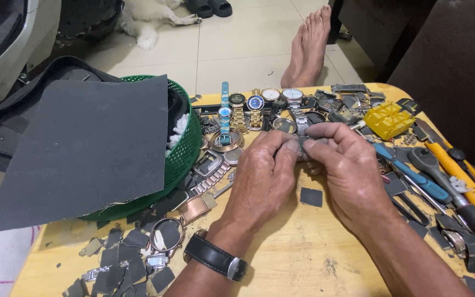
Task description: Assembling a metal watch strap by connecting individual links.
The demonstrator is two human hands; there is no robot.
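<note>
Head view, looking down on a worn yellow table (303,258).

Left hand (262,179), centre of frame: fingers curled, thumb and fingertips pressed onto a small metal watch part (302,147). A black wristwatch (215,256) sits on that wrist, lower centre.

Right hand (347,165), just right of centre: fingers bent, thumb and forefinger pinching the same watch part from the other side. The part lies between the two sets of fingertips, just above the table, mostly hidden; its exact shape cannot be made out.

Around the hands:
- A small dark square of sandpaper (311,197) lies on the table just below the hands, between the wrists.
- A row of watches (255,107) with gold and silver bands runs along the upper centre, just beyond the fingertips; one has a light blue strap.
- A green basket (185,148) stands left of centre, with a large dark sheet of sandpaper (83,148) lying across its top and reaching far into the left of the frame.
- Cut scraps of dark paper (127,264) and loose watch cases are scattered at lower left.
- A yellow plastic holder (390,119) sits at upper right; a blue-handled tool (413,176) and a yellow-handled tool (465,184) lie along the right edge.
- Bare feet (309,47) rest on the tiled floor past the table, top centre.
</note>
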